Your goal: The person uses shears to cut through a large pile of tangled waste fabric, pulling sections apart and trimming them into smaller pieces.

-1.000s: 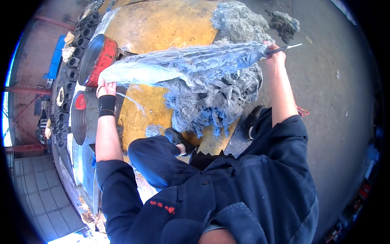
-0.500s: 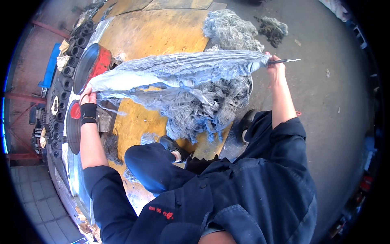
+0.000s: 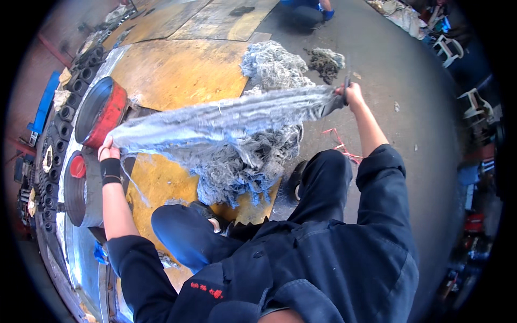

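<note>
A long, frayed blue-grey cloth (image 3: 215,121) is stretched across in front of me. My left hand (image 3: 109,149) pinches its left end, beside the red-rimmed drum (image 3: 111,116). My right hand (image 3: 353,96) grips the bunched right end, raised over the grey floor. Also in the right hand is a dark-handled tool (image 3: 346,88); motion blurs it, and I cannot tell its exact kind. Under the cloth lies a heap of tangled grey-blue rags (image 3: 242,167), partly covered by it. Loose threads dangle near my left wrist.
Yellow boards (image 3: 172,67) cover the floor ahead. A pale fibre heap (image 3: 274,64) and a smaller dark clump (image 3: 325,65) lie beyond the cloth. Red strapping (image 3: 342,144) is by my right knee. Dark rings (image 3: 65,113) line the left side. Another person (image 3: 304,13) crouches far ahead.
The view has shifted rightward, bringing a crouching person and white chairs into sight. Both hands still hold the cloth taut. The blade seen sticking out right of my right hand no longer shows clearly.
</note>
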`<state>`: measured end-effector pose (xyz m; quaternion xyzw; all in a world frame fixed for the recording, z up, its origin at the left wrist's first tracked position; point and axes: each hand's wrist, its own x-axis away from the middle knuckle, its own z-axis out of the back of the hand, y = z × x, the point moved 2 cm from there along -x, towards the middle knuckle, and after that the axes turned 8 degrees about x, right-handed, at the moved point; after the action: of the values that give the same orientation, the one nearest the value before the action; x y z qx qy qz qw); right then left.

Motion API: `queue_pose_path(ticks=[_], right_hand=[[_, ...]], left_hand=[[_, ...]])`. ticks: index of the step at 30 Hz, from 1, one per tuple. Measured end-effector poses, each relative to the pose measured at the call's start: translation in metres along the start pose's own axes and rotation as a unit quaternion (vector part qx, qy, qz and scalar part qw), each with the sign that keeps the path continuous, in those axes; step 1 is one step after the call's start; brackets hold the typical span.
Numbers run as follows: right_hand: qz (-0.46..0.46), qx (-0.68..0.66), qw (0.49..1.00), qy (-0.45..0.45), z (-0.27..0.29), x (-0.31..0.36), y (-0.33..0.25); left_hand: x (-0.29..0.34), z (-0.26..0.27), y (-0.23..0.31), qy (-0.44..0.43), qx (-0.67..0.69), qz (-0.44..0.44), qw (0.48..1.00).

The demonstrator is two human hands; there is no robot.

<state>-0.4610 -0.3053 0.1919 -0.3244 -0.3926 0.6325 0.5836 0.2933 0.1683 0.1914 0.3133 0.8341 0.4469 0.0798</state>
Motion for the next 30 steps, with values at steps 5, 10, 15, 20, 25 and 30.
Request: queue_pose_path(ticks=[5, 10, 15, 20, 25, 30], right_hand=[[0.068, 0.290, 0.954, -0.018, -0.053, 0.035, -0.003], [0.117, 0.343, 0.931, -0.038, -0.137, 0.045, -0.014], [-0.009, 0.396, 0.913, -0.100, -0.199, 0.030, -0.031], [-0.141, 0.384, 0.899, -0.158, -0.231, 0.017, -0.046], [-0.164, 0.392, 0.891, -0.161, -0.238, -0.003, -0.046], [-0.163, 0.435, 0.867, -0.184, -0.247, -0.012, -0.046]], left_hand=[[0.047, -0.031, -0.080, -0.049, 0.054, 0.077, 0.994], [0.096, -0.076, -0.155, -0.109, 0.137, 0.144, 0.974], [0.127, -0.068, -0.197, -0.100, 0.143, 0.173, 0.969], [0.116, -0.058, -0.197, -0.112, 0.110, 0.138, 0.978], [0.119, -0.078, -0.198, -0.079, 0.143, 0.161, 0.973], [0.109, -0.074, -0.193, -0.067, 0.159, 0.172, 0.970]])
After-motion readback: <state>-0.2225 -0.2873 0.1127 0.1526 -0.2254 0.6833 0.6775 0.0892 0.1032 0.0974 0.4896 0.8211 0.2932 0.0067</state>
